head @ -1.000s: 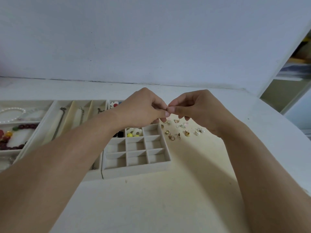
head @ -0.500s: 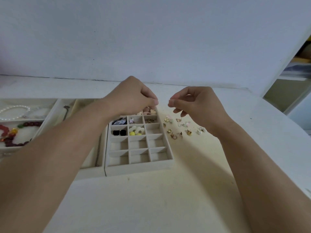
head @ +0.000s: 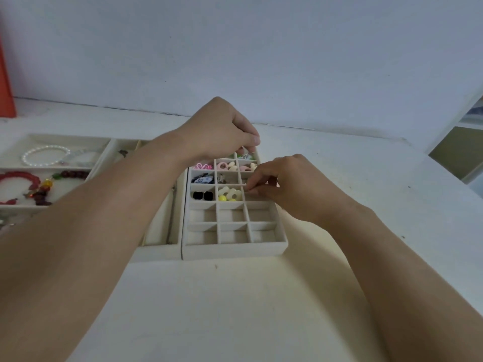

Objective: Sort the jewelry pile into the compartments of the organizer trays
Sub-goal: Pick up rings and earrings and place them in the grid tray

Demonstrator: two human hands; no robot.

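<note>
A cream grid organizer tray [head: 235, 248] sits mid-table. Its far cells hold pink pieces [head: 202, 166], a blue piece [head: 201, 178], black studs [head: 202, 195] and a white flower with yellow beads [head: 230, 194]; the near two rows are bare. My left hand [head: 222, 131] hovers over the far right cells, fingers curled down and pinching something small and silvery. My right hand [head: 285, 184] is over the right column, fingertips pinched on a tiny piece that barely shows. The loose jewelry pile is hidden behind my right hand.
A tray with long compartments [head: 156, 246] adjoins the grid tray on the left. Further left, a wide tray [head: 15, 169] holds a pearl bracelet [head: 44, 155] and a red bead bracelet [head: 23, 178]. The wall stands close behind. An orange object [head: 5, 74] is far left, shelving [head: 465, 152] right.
My hands, pinched together a second ago, have parted. The left went to the tray's far cells; the right came down over the right column, covering the pile.
</note>
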